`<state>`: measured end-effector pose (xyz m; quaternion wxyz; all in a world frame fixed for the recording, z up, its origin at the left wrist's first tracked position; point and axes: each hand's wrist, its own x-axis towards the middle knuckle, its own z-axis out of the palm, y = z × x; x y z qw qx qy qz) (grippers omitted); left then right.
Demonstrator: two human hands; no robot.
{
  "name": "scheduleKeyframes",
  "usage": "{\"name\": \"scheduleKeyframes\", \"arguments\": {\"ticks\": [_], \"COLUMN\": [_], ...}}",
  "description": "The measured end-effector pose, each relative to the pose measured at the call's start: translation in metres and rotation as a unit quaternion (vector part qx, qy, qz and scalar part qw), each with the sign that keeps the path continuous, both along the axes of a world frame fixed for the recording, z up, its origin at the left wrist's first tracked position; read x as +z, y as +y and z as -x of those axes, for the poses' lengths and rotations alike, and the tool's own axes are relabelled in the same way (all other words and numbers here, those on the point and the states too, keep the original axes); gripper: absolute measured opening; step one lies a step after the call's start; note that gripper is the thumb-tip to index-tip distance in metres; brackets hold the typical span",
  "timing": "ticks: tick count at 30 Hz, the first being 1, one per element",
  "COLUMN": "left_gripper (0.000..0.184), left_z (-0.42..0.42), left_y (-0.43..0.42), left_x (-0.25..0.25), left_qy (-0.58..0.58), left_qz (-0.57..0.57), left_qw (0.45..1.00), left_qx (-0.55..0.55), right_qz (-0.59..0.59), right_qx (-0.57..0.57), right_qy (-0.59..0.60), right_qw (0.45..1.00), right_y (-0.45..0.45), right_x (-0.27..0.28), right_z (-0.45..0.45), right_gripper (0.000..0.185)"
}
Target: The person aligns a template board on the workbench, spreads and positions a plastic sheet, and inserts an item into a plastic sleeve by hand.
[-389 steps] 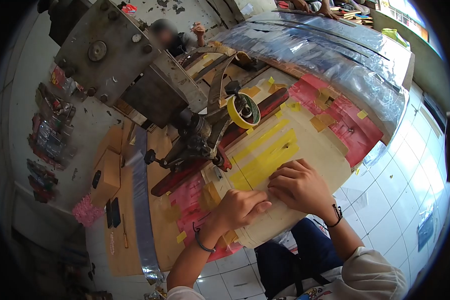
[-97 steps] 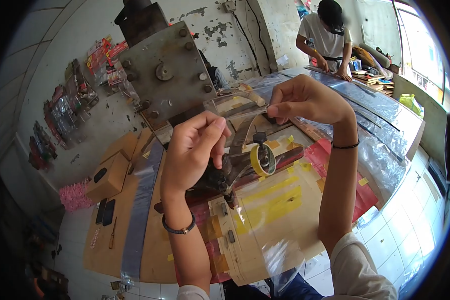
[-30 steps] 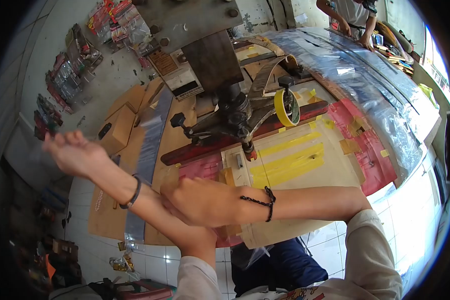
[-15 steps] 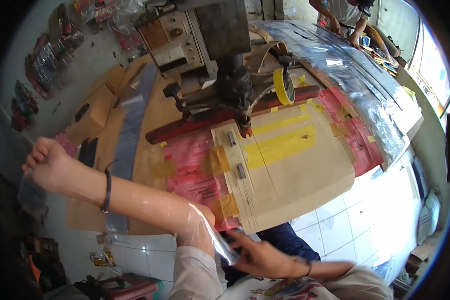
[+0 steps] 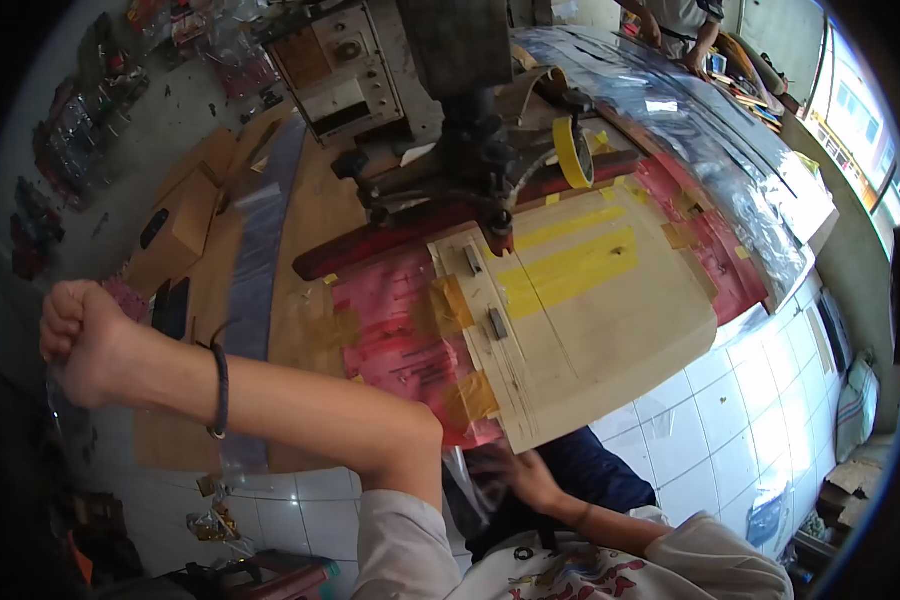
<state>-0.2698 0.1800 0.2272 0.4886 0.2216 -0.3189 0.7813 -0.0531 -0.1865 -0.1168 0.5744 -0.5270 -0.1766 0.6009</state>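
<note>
My left hand (image 5: 85,340) is raised at the far left, fingers curled into a fist. A piece of clear plastic (image 5: 67,412) hangs below it, faint against the dark background. My right hand (image 5: 532,482) is low at the table's front edge, its fingers smeared by motion. Beside those fingers hangs a strip of clear plastic film (image 5: 465,490); whether they grip it cannot be made out. Just above is a tan board (image 5: 620,340) with yellow tape (image 5: 580,270) and two small metal blocks. Red sheeting (image 5: 395,300) flanks it, patched with brown tape (image 5: 450,305).
A heavy press head (image 5: 475,150) stands over a dark red bar (image 5: 370,248). A yellow tape roll (image 5: 572,153) hangs on its arm. A control box (image 5: 345,75) is behind. Another person's hands (image 5: 695,60) rest at the far plastic-covered table (image 5: 700,130).
My right hand has moved right and up toward the board's edge. The clear film has come away from my left elbow. My left fist stays raised; the view has shifted slightly.
</note>
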Motion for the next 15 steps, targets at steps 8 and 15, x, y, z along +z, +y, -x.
{"name": "scheduleKeyframes", "arguments": {"ticks": [8, 15], "left_gripper": [0.025, 0.033], "left_z": [0.006, -0.024], "left_y": [-0.031, -0.110], "left_x": [0.004, 0.023], "left_qy": [0.040, -0.049], "left_qz": [-0.173, -0.355], "left_qw": [0.984, 0.897], "left_qx": [0.033, -0.259], "right_qz": [0.002, -0.027], "right_qx": [-0.333, -0.542], "right_qy": [-0.064, -0.299], "right_qw": [0.941, 0.785], "right_y": [-0.134, -0.154], "right_x": [0.013, 0.065], "right_z": [-0.105, -0.174], "right_gripper": [0.068, 0.058]}}
